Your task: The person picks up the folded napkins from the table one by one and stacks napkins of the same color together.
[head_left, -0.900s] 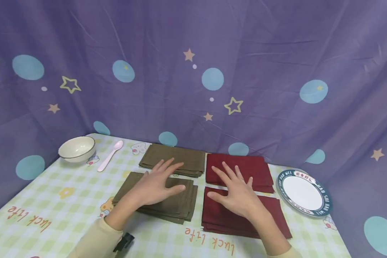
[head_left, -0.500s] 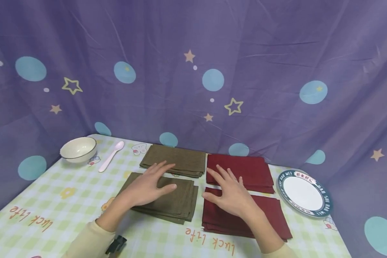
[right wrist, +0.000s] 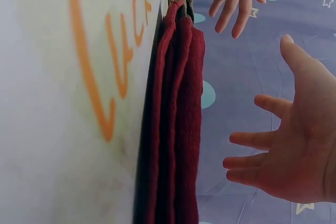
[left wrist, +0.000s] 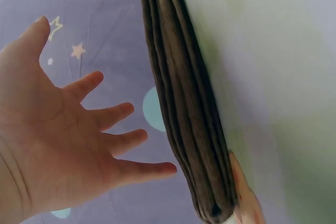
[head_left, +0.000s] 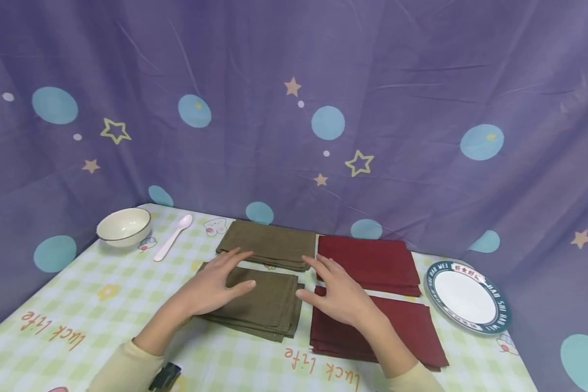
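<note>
My left hand (head_left: pixel 203 291) hovers over the near folded brown cloth (head_left: pixel 269 299), fingers spread and holding nothing. Behind that lies a second folded brown cloth (head_left: pixel 274 239). Over the near folded dark red cloth (head_left: pixel 409 326) is my right hand (head_left: pixel 343 296), its fingers also apart and gripping nothing. Another folded red cloth (head_left: pixel 369 261) lies at the back. In the left wrist view, layered brown folds (left wrist: pixel 184 87) appear edge-on beside my palm. The right wrist view has red folds (right wrist: pixel 181 124) standing apart from my fingertips.
At the back left stand a white bowl (head_left: pixel 124 226) and a pale pink spoon (head_left: pixel 173 238). A white plate with a dark green rim (head_left: pixel 433 291) lies at the right edge. Behind the checked tablecloth (head_left: pixel 108 326) hangs a purple curtain (head_left: pixel 255 152).
My left hand has drawn left and back toward me over the brown cloth. My right hand has shifted left. The cloths stay in place while the head view turns slightly.
</note>
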A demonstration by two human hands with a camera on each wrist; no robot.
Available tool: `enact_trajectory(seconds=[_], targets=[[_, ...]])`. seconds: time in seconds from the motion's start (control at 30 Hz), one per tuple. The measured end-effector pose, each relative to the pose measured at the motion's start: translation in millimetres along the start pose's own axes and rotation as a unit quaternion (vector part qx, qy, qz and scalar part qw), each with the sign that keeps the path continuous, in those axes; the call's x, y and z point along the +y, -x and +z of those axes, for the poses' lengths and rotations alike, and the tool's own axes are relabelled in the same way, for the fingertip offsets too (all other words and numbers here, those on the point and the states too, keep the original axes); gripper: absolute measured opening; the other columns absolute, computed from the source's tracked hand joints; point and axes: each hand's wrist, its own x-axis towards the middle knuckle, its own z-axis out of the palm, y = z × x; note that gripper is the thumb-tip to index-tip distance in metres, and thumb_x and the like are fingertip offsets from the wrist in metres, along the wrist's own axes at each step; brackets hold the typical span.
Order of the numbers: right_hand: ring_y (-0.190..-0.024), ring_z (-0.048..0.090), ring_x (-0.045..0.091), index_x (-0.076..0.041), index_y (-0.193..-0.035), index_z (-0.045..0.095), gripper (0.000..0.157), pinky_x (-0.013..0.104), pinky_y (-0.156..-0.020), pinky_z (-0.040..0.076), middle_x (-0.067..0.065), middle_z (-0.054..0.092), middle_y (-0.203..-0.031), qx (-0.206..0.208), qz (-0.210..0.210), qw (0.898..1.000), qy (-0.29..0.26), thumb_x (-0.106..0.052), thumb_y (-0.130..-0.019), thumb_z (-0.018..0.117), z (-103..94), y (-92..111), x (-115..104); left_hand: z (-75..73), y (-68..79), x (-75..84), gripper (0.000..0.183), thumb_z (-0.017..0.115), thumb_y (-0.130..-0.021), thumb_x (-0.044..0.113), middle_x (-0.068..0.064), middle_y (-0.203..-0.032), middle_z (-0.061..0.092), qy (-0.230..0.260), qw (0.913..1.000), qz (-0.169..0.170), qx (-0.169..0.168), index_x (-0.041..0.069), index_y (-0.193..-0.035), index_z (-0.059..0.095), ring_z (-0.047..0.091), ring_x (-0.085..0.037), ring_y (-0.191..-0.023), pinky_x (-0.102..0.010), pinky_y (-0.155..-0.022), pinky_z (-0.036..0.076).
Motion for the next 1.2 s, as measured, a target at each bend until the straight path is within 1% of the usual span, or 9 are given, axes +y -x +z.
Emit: enact_trajectory(seconds=[0.2,0.3,0.43,0.6,0.7,0.8,0.97,1.07,1.2], targets=[[-0.147,0.033,0.029,-0.032,-0.159,0.034,0.08,0.057,-0.112,0.037,0.006,0.035,-0.161,-0.021,-0.018,0.999,-0.043,-0.071,-0.092,0.055,3.6,-7,0,-4.2,4.1,-9.4,0.076,0.054,-0.098,0.063,-0.019,-0.164,0.024,0.023,0.9997,-0.004,-0.003,0.021,-0.158,0.035,0.023,-0.049,-0.146,-0.076,-0.106,0.028],[-0.147,0.033,0.03,-0.03,-0.158,0.035,0.079,0.057,-0.113,0.035,0.003,0.036,-0.16,-0.024,-0.024,0.998,-0.062,-0.069,-0.093,0.056,6.1,-11,0,-5.4,6.7,-12.7,0.074,0.055,-0.099,0.059,-0.02,-0.163,0.025,0.031,0.9995,0.0,-0.001,0.021,-0.158,0.035,0.024,-0.049,-0.146,-0.075,-0.106,0.029],[-0.146,0.033,0.031,-0.028,-0.157,0.037,0.079,0.058,-0.113,0.035,0.001,0.039,-0.159,-0.023,-0.026,0.997,-0.074,-0.068,-0.092,0.058,9.4,-15,-1,-7.0,11.0,-17.1,0.073,0.055,-0.1,0.057,-0.023,-0.162,0.026,0.034,0.9994,-0.003,-0.001,0.018,-0.158,0.035,0.024,-0.05,-0.145,-0.075,-0.106,0.028],[-0.142,0.04,0.032,-0.019,-0.155,0.042,0.074,0.056,-0.111,0.038,0.004,0.044,-0.155,-0.02,-0.041,0.996,-0.08,-0.054,-0.095,0.065,14.8,-21,-1,-9.0,14.3,-23.9,0.073,0.054,-0.1,0.056,-0.023,-0.161,0.027,0.053,0.9985,-0.013,-0.004,0.016,-0.158,0.034,0.025,-0.05,-0.145,-0.074,-0.107,0.027],[-0.138,0.045,0.033,-0.013,-0.152,0.046,0.069,0.054,-0.108,0.041,0.008,0.049,-0.151,-0.021,-0.052,0.995,-0.083,-0.044,-0.096,0.069,18.2,-26,0,-9.9,15.2,-27.6,0.074,0.055,-0.1,0.055,-0.023,-0.161,0.027,0.068,0.9974,-0.023,-0.006,0.015,-0.159,0.033,0.026,-0.048,-0.145,-0.072,-0.109,0.028],[-0.133,0.05,0.035,-0.009,-0.148,0.05,0.063,0.054,-0.105,0.044,0.012,0.054,-0.146,-0.025,-0.055,0.995,-0.084,-0.038,-0.096,0.071,20.8,-30,0,-11.0,15.7,-30.7,0.075,0.055,-0.101,0.055,-0.023,-0.161,0.028,0.073,0.9968,-0.032,-0.007,0.014,-0.159,0.032,0.028,-0.048,-0.145,-0.071,-0.109,0.029],[-0.123,0.058,0.035,-0.003,-0.141,0.057,0.057,0.052,-0.1,0.049,0.016,0.06,-0.137,-0.022,-0.05,0.995,-0.085,-0.03,-0.094,0.074,25.1,-37,-1,-14.1,15.3,-35.5,0.075,0.059,-0.1,0.05,-0.022,-0.159,0.033,0.088,0.9951,-0.044,0.009,0.009,-0.158,0.033,0.03,-0.047,-0.144,-0.067,-0.111,0.03],[-0.116,0.062,0.035,0.0,-0.138,0.059,0.056,0.05,-0.096,0.052,0.017,0.063,-0.133,-0.024,-0.047,0.995,-0.084,-0.028,-0.092,0.076,28.3,-40,0,-16.4,14.4,-38.6,0.076,0.061,-0.1,0.048,-0.024,-0.158,0.034,0.105,0.9924,-0.063,0.016,0.006,-0.157,0.033,0.03,-0.049,-0.143,-0.067,-0.111,0.03],[-0.11,0.064,0.033,0.003,-0.136,0.06,0.057,0.048,-0.091,0.054,0.018,0.064,-0.129,-0.032,-0.044,0.996,-0.076,-0.026,-0.09,0.078,32.2,-43,0,-19.2,13.3,-42.8,0.078,0.063,-0.1,0.045,-0.029,-0.157,0.031,0.127,0.9877,-0.092,0.005,0.005,-0.157,0.03,0.029,-0.053,-0.141,-0.069,-0.108,0.032]])
